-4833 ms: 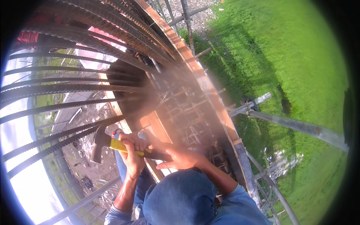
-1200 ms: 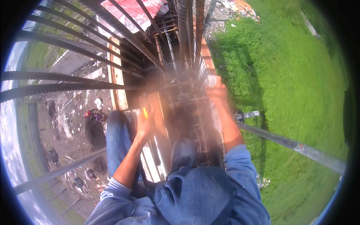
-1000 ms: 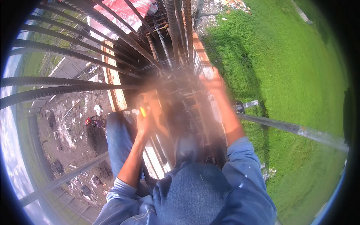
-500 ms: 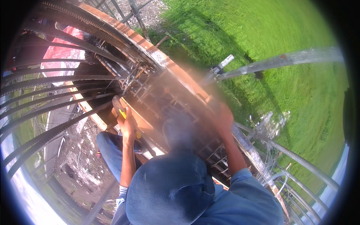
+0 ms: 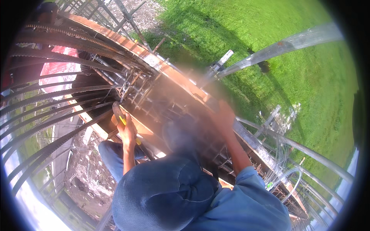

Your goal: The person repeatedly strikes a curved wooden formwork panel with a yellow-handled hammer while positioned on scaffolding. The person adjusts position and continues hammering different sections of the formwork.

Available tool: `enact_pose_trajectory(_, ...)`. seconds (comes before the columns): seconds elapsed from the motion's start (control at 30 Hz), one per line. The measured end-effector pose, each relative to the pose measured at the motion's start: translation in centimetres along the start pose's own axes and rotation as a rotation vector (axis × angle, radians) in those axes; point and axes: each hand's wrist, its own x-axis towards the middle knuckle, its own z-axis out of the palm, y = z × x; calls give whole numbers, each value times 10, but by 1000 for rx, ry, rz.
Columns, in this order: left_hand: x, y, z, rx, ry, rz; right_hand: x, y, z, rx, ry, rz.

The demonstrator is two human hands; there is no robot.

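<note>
My left hand is closed around a hand tool with a yellow-and-dark handle; its rounded, dull head points up, away from me. The tool's exact kind is unclear. Beside that hand lies the inner board of a long wooden form. My right hand rests at the top edge of the outer board; haze blurs its fingers. Between the boards runs a cage of steel bars, partly hidden by the haze and a blue cap.
Thick ribbed rebars fan out at the left, with a red-and-white sack behind them. A scaffold pipe crosses the upper right above grass. Loose wire hangs at the lower right. Rubble ground lies below left.
The view has shifted slightly, and the blue cap appears farther left. My left hand still holds the tool near the inner board; my right hand stays at the outer board.
</note>
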Motion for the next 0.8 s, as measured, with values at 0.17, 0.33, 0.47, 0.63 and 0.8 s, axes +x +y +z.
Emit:
enact_pose_trajectory(0.17, 0, 16, 3, 41, -31, 94, 7, -2, -11, 15, -118, 13)
enact_pose_trajectory(0.33, 2, 40, 4, 175, -119, 153, -14, 11, -30, 85, 26, -119)
enact_pose_trajectory(0.47, -2, 76, -2, 344, -102, 177, -49, 77, -75, 184, -33, 93)
enact_pose_trajectory(0.63, 4, 155, -7, 774, -75, 516, -117, 159, -128, -78, -36, 189)
enact_pose_trajectory(0.8, 5, 247, 9, 1240, 89, 1270, -146, 186, -122, -188, -79, -23)
